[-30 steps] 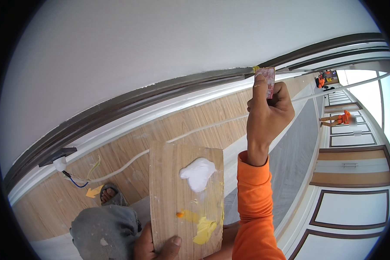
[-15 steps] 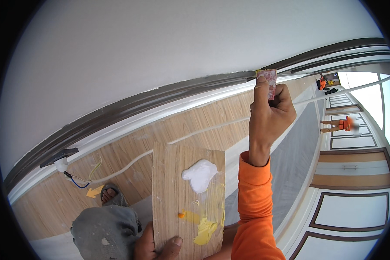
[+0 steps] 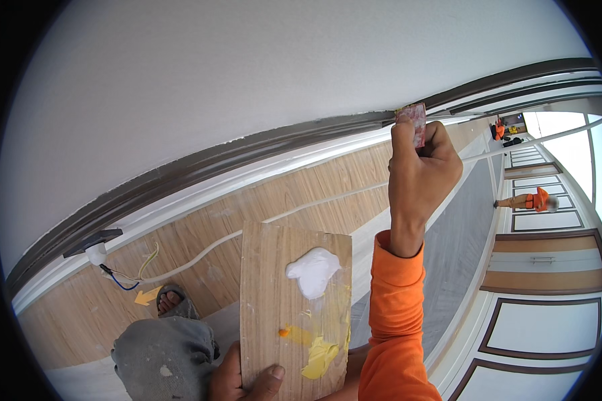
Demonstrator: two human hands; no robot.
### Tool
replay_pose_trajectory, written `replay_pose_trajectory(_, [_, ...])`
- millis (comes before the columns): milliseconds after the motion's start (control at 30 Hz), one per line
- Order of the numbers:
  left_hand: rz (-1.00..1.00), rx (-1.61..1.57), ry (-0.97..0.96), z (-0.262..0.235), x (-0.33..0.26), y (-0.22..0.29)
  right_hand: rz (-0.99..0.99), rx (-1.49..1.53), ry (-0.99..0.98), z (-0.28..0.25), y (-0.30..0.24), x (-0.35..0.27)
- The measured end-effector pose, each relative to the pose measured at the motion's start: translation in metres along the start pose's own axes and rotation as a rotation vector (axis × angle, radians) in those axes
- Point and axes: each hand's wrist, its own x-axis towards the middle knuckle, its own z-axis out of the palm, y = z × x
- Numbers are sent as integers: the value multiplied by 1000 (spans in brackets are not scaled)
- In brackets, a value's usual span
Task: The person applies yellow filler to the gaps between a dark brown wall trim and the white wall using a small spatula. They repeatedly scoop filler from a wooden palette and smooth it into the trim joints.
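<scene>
Pressing a scraper [image 3: 413, 122] to the trim, right-hand fingers [image 3: 421, 170] clamp it; left fingers [image 3: 242, 381] grip the putty-daubed board [image 3: 267, 301].

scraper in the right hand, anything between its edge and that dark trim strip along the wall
Nothing visible. The right hand holds the small reddish scraper up with its top edge right at the dark trim strip. The left hand and its wooden board sit well below.

A small pinkish scraper [image 3: 412, 123] is pressed against the dark ceiling trim [image 3: 247, 150] at one o'clock; the filler-daubed wooden board [image 3: 291, 314] is held at six o'clock.
</scene>
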Motion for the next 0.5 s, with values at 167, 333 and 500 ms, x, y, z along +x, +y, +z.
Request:
replay_pose_trajectory(167, [2,4,-3,1,-1,-1,65,-105,-8,-2,-14,1])
replay_pose_trajectory(333, [2,-4,-6,1,-2,0,148,40,12,-14,-12,-5])
replay_pose_trajectory(500, [-16,-22,-8,4,1,2,144,199,6,-15,-1,-6])
